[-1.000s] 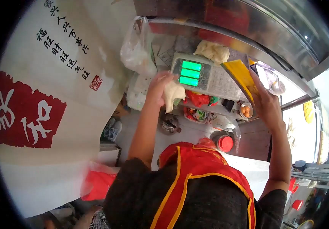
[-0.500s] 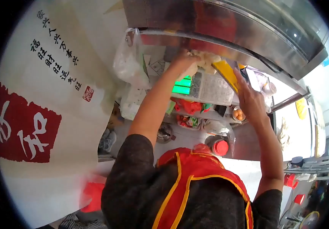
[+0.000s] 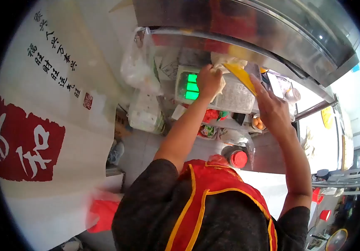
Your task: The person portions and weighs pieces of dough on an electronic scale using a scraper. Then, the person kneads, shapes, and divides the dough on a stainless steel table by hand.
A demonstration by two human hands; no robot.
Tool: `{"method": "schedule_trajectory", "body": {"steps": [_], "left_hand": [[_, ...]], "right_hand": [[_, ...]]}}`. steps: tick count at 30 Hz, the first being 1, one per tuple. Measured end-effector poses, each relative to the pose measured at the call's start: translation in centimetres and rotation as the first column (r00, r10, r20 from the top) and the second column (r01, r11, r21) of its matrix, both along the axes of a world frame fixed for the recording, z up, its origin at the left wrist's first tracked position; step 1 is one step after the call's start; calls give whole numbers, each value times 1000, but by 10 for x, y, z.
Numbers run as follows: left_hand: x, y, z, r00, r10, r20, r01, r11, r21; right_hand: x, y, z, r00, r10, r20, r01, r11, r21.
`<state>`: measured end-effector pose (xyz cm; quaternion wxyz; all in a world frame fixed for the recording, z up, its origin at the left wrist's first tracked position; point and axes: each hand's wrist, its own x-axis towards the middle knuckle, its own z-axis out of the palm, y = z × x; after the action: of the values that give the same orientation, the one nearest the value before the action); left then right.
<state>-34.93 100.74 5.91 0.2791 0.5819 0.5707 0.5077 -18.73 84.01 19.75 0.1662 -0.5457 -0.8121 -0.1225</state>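
Note:
My left hand (image 3: 209,81) is closed around a piece of pale dough (image 3: 221,85), above a digital scale (image 3: 236,97) with a bright green display (image 3: 191,87). Some of the dough is hidden by my fingers. My right hand (image 3: 273,106) grips a flat yellow scraper (image 3: 240,77) by its near end, and the far end points up and left. That end touches or lies very near a larger lump of dough (image 3: 232,62) under the steel hood. Whether the two pieces of dough are joined, I cannot tell.
Overhead, a steel hood (image 3: 247,25) crosses the top. A plastic bag (image 3: 138,67) hangs at left. Below the scale are a bowl of eggs (image 3: 257,122) and a red-lidded jar (image 3: 238,159). A wall with a red banner (image 3: 25,142) stands left.
My left hand has come back from the large dough lump toward me, over the scale, with dough in it. The scraper has shifted slightly left and up. More of the scale shows.

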Motion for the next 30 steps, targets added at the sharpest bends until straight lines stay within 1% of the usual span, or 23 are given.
{"method": "schedule_trajectory", "body": {"steps": [3,6,8,9,11,12,14,15,17,18,19,20,22,25,26,29,30], "left_hand": [[2,-12,-3,981,31,189,-25,999,-37],[-5,-19,-4,955,3,295,26,995,-94],[-9,-19,-10,946,-29,323,67,992,-108],[-10,-19,-14,941,-48,335,91,989,-114],[-9,-15,-19,906,-61,419,125,984,-128],[-10,-16,-15,885,-65,460,140,981,-131],[-14,-25,-10,751,-87,655,266,947,-179],[-18,-32,-8,669,-85,739,330,924,-192],[-41,-37,-14,633,-83,770,372,905,-208],[-57,-42,-18,610,-75,789,391,895,-217],[-80,-64,-4,532,-124,837,485,855,-182],[-105,-68,-27,477,-227,849,563,820,-98],[-147,-97,-28,482,-213,850,625,763,-163],[-183,-123,-35,366,139,920,593,727,-346],[-187,-126,-41,318,63,946,583,773,-248],[-177,-128,-25,256,65,964,579,789,-207],[-172,-124,-23,232,103,967,572,790,-221]], "right_hand": [[-11,27,7,997,56,48,-54,998,-40],[-25,48,9,987,92,130,-78,991,-106],[-32,59,10,975,135,176,-113,985,-132],[-38,66,10,975,125,182,-102,986,-130],[-51,77,4,976,101,191,-78,989,-123],[-55,80,-2,969,122,216,-105,990,-89],[-62,84,-15,951,162,263,-161,987,-23],[-60,79,-11,956,139,260,-125,990,-68],[-48,63,7,961,90,262,-50,986,-156],[-38,51,12,977,82,196,-54,988,-147],[-30,36,18,970,3,241,46,980,-196],[-22,22,21,955,-75,287,146,961,-235],[10,-4,11,983,-85,165,122,965,-234],[27,-34,4,993,-63,-97,43,980,-194],[31,-38,-1,983,-71,-169,36,979,-200],[30,-47,-3,929,-239,-282,137,931,-338],[32,-48,-5,921,-231,-314,124,938,-324]]}}
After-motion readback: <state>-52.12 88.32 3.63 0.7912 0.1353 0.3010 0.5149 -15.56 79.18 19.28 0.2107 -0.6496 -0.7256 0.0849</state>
